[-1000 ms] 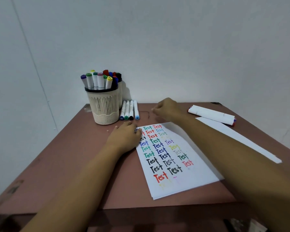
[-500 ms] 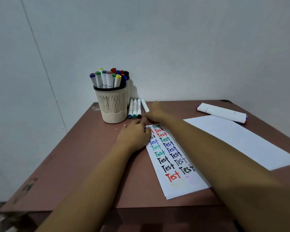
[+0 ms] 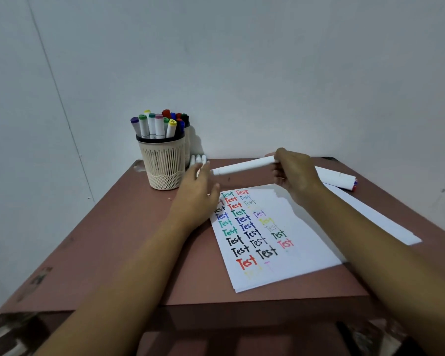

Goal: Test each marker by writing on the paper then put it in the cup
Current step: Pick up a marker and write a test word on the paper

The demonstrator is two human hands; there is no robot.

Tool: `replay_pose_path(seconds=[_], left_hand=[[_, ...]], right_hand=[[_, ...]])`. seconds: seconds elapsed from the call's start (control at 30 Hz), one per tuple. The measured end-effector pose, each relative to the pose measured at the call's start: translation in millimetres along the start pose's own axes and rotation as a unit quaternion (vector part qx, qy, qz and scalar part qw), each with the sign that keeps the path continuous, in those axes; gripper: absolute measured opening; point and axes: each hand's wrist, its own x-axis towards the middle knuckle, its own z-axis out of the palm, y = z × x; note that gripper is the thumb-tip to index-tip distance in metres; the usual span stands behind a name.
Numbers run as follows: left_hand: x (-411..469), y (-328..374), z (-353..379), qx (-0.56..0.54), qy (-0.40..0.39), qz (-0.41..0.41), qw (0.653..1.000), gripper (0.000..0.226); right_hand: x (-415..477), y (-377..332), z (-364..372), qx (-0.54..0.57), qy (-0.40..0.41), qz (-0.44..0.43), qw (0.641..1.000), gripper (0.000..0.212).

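Note:
My right hand (image 3: 294, 173) grips one end of a white marker (image 3: 243, 166) and holds it level above the table, its other end pointing left. My left hand (image 3: 199, 191) is raised over the top left corner of the paper (image 3: 301, 242), fingers apart, its fingertips close to the marker's free end. The paper lies on the table, covered with "Test" in many colours. A cream slotted cup (image 3: 163, 163) at the back left holds several markers with coloured caps. Three white markers (image 3: 198, 159) lie beside the cup, partly hidden by my left hand.
The brown table (image 3: 129, 240) stands in a corner of white walls. A second white sheet (image 3: 375, 217) lies at the right, with more white markers (image 3: 338, 179) beyond it. Behind the cup stands a white container (image 3: 187, 142) holding dark-capped markers.
My right hand has picked a marker from the row beside the cup and lifted it to the right. My left hand has risen off the paper toward the marker's end.

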Motion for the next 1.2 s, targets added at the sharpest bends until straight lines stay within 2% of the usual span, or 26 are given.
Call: replay_pose_path(seconds=[0.1,0.2,0.27,0.33,0.43,0.5,0.6,0.87,1.0,1.2], left_hand=[[-2.7,5.1,1.3,0.019,-0.003,0.094,0.995,0.049],[-5.4,14.2,-0.1,0.027,-0.031,0.127,0.991,0.032],[-7.8,17.6,-0.3,0.011,-0.041,0.138,0.99,0.027],[-9.5,19.5,-1.1,-0.001,-0.041,0.137,0.99,0.025],[-9.9,19.8,-0.4,-0.001,-0.037,0.154,0.987,0.024],[-10.0,21.0,-0.8,-0.005,-0.035,0.168,0.985,0.022],[-11.4,24.2,-1.5,-0.004,-0.04,0.178,0.983,0.02],[-12.4,27.8,-0.6,-0.055,-0.056,0.143,0.987,0.022],[-11.7,27.5,-0.4,-0.065,-0.041,0.131,0.988,0.04],[-11.9,25.9,-0.5,-0.026,0.021,0.109,0.994,0.04]], right_hand=[[-17.0,-3.0,-12.4,0.081,0.005,0.037,0.996,0.017],[-26.7,4.2,-18.5,0.211,0.014,0.065,0.975,0.019],[-29.6,10.4,-17.2,0.267,-0.011,0.077,0.961,0.021],[-31.8,15.8,-12.3,0.231,-0.062,0.078,0.968,0.019],[-34.5,27.5,-3.0,0.116,-0.161,0.043,0.979,0.014],[-34.9,32.8,-1.0,0.09,-0.189,0.021,0.978,0.014],[-33.7,32.6,-1.4,0.096,-0.187,0.014,0.978,0.015],[-33.7,30.8,-0.9,0.123,-0.186,0.013,0.975,0.018],[-33.5,30.5,-0.1,0.125,-0.193,0.012,0.973,0.018],[-30.4,31.1,-1.2,0.152,-0.189,0.005,0.97,0.016]])
